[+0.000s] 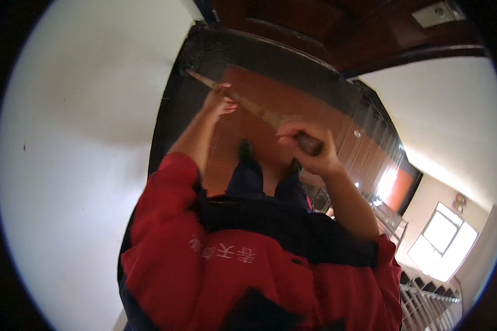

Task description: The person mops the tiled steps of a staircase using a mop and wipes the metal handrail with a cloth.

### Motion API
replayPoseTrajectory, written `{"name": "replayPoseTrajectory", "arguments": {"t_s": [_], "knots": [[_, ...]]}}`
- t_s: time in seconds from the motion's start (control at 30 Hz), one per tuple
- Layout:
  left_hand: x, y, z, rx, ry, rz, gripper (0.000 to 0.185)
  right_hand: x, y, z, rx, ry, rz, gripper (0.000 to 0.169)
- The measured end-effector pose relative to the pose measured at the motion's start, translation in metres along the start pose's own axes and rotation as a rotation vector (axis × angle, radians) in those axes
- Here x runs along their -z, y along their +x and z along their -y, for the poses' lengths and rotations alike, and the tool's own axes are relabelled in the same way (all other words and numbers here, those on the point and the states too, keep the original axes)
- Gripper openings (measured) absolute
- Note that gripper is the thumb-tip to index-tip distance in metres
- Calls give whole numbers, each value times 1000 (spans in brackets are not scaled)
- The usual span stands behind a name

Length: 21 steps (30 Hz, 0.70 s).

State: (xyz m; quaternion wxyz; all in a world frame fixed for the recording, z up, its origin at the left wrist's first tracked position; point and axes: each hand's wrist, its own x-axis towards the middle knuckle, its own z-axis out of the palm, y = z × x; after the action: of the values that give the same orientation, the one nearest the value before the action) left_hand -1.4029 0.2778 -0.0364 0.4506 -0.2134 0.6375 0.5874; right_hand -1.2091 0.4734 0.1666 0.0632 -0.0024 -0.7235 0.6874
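A long wooden pole (256, 109) slants across the view, from near my chest to the floor's far left corner. At its low end is a dark, stringy head, probably a mop head (189, 58), lying close to the wall; blur and shadow hide its detail. My right hand (312, 142) is wrapped around the pole's upper end, and the rounded tip shows past the fingers. Lower down, my left hand (221, 101) holds the shaft, with its fingers loosely around it.
To the left rises a white wall (83, 124) with a black base band. A dark brown panelled door (298, 25) stands ahead. Orange and black floor (248, 82) lies under my feet. Metal railings (360, 136) run along the right, with stairs (428, 287) and a window (443, 242) beyond.
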Motion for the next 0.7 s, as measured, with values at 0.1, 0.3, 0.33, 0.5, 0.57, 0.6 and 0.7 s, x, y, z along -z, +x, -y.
{"name": "replayPoseTrajectory", "arguments": {"t_s": [0.1, 0.3, 0.33, 0.5, 0.57, 0.6, 0.7], "knots": [[18, -24, 2, -289, 892, -68, 35, 3, -6, 15, 86, -3, 152, 16], [-93, -26, 17, -732, 1529, 193, 32, 88, -70, 75, 58, -185, 311, 21], [-126, -28, 25, -691, 1466, 295, 30, 113, -88, 83, 57, -212, 341, 21], [-311, -58, 83, -1111, 991, 731, 21, 218, -179, 169, -56, -379, 151, 12], [-380, -73, 115, -980, 1026, 852, 19, 262, -207, 179, 41, -347, 4, 9], [-431, -89, 138, -980, 885, 967, 17, 262, -224, 202, 61, -396, -75, 12], [-512, -96, 194, -1083, 757, 1020, 17, 296, -244, 201, 159, -378, -32, 19]]}}
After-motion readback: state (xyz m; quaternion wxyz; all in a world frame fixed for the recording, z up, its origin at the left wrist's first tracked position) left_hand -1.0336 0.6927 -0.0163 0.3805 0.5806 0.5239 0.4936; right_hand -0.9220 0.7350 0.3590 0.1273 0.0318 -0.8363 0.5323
